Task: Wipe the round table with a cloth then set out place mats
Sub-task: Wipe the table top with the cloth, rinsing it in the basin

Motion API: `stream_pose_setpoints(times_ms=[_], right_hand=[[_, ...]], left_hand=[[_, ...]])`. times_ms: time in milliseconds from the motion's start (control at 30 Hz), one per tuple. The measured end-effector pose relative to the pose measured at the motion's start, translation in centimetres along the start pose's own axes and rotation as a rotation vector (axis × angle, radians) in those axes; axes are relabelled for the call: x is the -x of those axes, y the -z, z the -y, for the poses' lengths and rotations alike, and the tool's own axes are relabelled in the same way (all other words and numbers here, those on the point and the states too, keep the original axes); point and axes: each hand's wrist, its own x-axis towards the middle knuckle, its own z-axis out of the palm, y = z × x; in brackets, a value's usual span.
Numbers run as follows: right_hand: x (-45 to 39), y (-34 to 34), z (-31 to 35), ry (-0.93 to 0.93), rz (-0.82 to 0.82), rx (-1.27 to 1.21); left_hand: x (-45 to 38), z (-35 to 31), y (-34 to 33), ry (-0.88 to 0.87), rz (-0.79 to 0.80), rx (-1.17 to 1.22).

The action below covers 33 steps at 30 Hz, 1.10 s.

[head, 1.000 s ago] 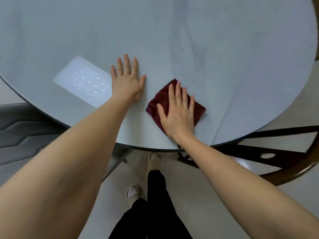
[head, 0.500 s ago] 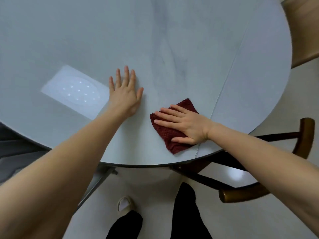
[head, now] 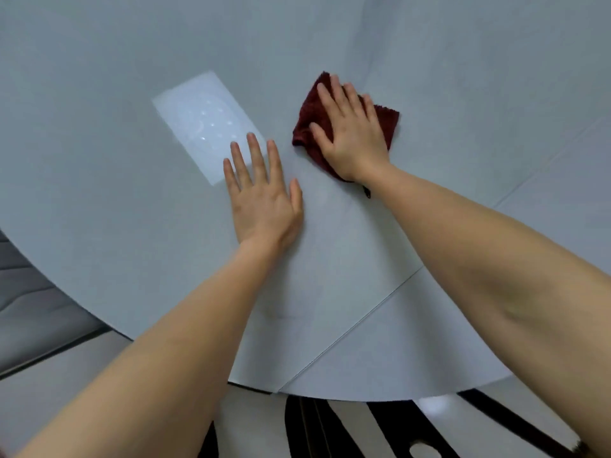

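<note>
A pale grey round table [head: 99, 200] fills most of the view. A folded dark red cloth [head: 386, 123] lies on it, right of centre. My right hand [head: 347, 127] presses flat on the cloth with straight fingers and covers most of it. My left hand [head: 261, 196] rests flat on the bare tabletop, just left of and nearer than the cloth, fingers spread. No place mats are in view.
A bright rectangular reflection of a ceiling light [head: 201, 123] sits on the tabletop left of the cloth. A seam [head: 357, 325] crosses the table's near part. A dark wooden chair [head: 330, 428] stands under the near edge. Grey floor [head: 39, 312] shows at the left.
My right hand has pushed the cloth from the table's near edge away from me toward the middle. My left hand stays flat on the table. The view has shifted closer over the table.
</note>
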Motion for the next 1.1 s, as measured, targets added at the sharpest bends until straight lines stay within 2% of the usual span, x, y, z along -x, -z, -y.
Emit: stream_pose_setpoints(times_ms=[167, 333, 467, 567, 700, 900, 1000, 1100], right_hand=[[-6.3, -0.1, 0.6, -0.342, -0.059, -0.070], [-6.8, -1.2, 1.5, -0.682, -0.149, -0.146], [-3.0, -1.2, 3.6, -0.735, -0.178, -0.197], [3.1, -2.1, 5.1, -0.731, -0.188, -0.173], [10.0, -3.2, 7.4, -0.689, -0.185, -0.159], [20.3, -3.8, 9.7, -0.531, -0.112, -0.144], [25.2, -4.1, 7.9, -0.296, -0.070, -0.079], [28.8, -3.8, 3.7, 0.116, 0.003, -0.048]], left_hand=[[0.0, -0.2, -0.5, 0.049, -0.014, -0.035], [0.2, -0.5, -0.7, 0.065, 0.022, -0.049], [-1.1, 0.1, 0.1, 0.065, 0.014, -0.055], [-1.1, 0.1, 0.2, 0.054, 0.031, -0.040], [0.3, 0.6, 0.3, -0.031, 0.067, 0.015], [8.9, 0.8, -0.7, -0.084, 0.085, 0.011], [10.4, 0.5, -0.3, -0.092, 0.135, 0.046], [11.9, 0.3, -0.1, -0.103, 0.159, 0.059]])
